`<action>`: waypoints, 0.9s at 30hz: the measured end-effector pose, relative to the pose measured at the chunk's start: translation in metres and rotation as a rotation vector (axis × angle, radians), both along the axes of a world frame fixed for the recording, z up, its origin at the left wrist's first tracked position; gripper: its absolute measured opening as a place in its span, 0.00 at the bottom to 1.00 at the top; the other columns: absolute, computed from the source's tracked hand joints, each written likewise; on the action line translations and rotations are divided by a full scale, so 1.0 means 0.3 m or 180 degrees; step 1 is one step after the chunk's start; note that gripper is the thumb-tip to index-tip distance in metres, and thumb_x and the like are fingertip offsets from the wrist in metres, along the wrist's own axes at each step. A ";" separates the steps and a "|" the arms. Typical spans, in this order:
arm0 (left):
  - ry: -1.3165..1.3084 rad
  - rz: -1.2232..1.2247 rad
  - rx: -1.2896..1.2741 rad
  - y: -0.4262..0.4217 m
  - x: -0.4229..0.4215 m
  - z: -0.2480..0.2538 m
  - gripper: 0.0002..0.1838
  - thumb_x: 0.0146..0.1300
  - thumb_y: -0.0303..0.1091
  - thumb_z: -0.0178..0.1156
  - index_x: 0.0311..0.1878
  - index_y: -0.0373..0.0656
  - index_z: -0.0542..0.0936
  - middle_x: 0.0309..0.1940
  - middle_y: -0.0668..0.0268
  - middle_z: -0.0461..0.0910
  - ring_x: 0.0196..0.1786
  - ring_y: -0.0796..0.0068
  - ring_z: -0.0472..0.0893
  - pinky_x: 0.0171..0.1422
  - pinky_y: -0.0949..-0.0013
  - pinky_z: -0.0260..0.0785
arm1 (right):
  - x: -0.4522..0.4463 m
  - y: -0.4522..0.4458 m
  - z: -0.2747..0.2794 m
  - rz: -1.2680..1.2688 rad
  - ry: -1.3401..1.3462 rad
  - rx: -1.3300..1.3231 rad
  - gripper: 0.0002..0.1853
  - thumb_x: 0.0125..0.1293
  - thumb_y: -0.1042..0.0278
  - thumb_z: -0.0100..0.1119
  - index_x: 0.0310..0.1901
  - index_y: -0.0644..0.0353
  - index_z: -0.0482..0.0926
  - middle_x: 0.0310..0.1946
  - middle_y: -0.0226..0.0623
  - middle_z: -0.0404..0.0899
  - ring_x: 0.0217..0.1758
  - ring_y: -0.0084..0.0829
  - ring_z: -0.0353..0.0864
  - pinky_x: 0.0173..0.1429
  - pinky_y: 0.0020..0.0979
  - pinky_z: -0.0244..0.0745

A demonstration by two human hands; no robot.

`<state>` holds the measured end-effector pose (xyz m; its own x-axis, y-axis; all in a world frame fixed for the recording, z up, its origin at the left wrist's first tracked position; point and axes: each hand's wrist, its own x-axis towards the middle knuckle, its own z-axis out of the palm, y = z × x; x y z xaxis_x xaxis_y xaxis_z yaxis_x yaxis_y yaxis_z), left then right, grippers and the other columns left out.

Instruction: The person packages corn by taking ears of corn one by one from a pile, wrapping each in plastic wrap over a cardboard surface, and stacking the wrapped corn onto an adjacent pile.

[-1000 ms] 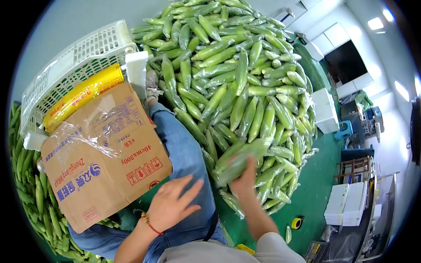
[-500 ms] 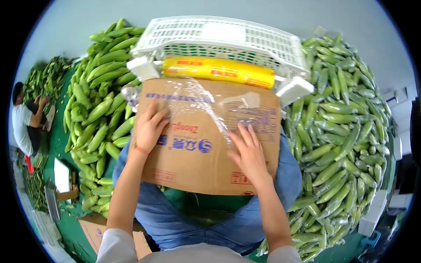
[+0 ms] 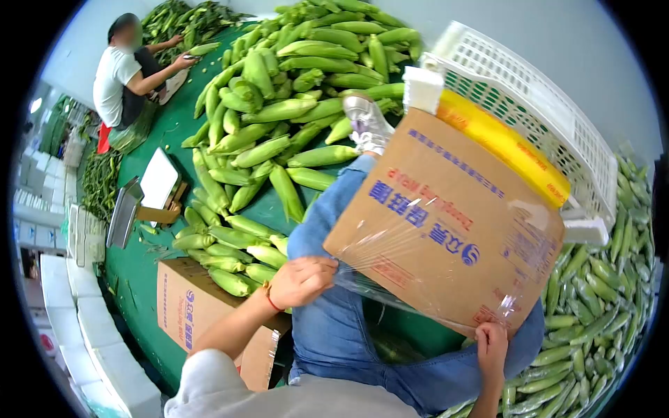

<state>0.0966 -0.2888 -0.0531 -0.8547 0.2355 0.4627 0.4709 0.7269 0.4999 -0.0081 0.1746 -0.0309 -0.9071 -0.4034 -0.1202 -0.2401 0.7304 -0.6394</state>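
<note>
Clear plastic film point(image 3: 418, 306) is drawn over the near part of a flat cardboard sheet point(image 3: 425, 202) with blue and red print, which rests over my lap. My left hand point(image 3: 303, 281) is closed at the film's left end, beside the sheet's near left corner. At the near right corner, my right hand point(image 3: 491, 339) pinches the film's other end. Behind the sheet, a yellow printed roll point(image 3: 509, 150) sits between white foam blocks point(image 3: 423, 89), in front of a white plastic crate point(image 3: 536, 104).
Unwrapped corn ears point(image 3: 279, 111) are heaped to the left, film-wrapped ears point(image 3: 592, 299) to the right. A scale point(image 3: 159, 180) and an open cardboard box point(image 3: 195, 299) stand on the green floor. Another person point(image 3: 122, 76) sits at the far left, holding a corn ear.
The view has swung left. My hands have gone from lying on the cardboard to its near edge, drawing the film down over it. The other person now holds up a corn ear.
</note>
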 end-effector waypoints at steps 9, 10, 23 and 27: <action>-0.3295 0.3818 -0.0244 -0.307 0.144 -0.595 0.36 0.63 0.50 0.63 0.68 0.40 0.65 0.50 0.41 0.74 0.54 0.48 0.76 0.63 0.56 0.67 | -0.033 -0.018 -0.019 -0.0224 -0.0598 -0.0141 0.06 0.68 0.71 0.55 0.33 0.63 0.75 0.24 0.38 0.75 0.27 0.33 0.75 0.38 0.33 0.69; -0.3593 0.3705 -0.0355 -0.293 0.106 -0.568 0.35 0.62 0.50 0.63 0.68 0.43 0.65 0.48 0.44 0.75 0.52 0.49 0.76 0.60 0.55 0.68 | -0.038 -0.037 -0.006 -0.0270 -0.0563 -0.0123 0.06 0.68 0.71 0.55 0.33 0.64 0.75 0.24 0.38 0.75 0.27 0.33 0.75 0.38 0.33 0.69; -0.2331 0.3649 0.2121 0.022 0.103 -0.735 0.25 0.69 0.45 0.54 0.63 0.41 0.67 0.46 0.54 0.76 0.46 0.58 0.76 0.53 0.57 0.70 | -0.026 -0.036 -0.030 -0.0244 -0.0479 -0.0303 0.05 0.67 0.72 0.54 0.33 0.64 0.75 0.24 0.39 0.75 0.27 0.33 0.76 0.34 0.32 0.70; -0.2412 0.3724 0.2137 0.051 0.101 -0.722 0.23 0.70 0.45 0.52 0.61 0.40 0.68 0.45 0.55 0.76 0.45 0.60 0.76 0.52 0.57 0.70 | -0.012 -0.008 -0.066 -0.0339 -0.0425 -0.0463 0.05 0.66 0.73 0.55 0.34 0.64 0.75 0.24 0.41 0.75 0.28 0.35 0.76 0.34 0.33 0.70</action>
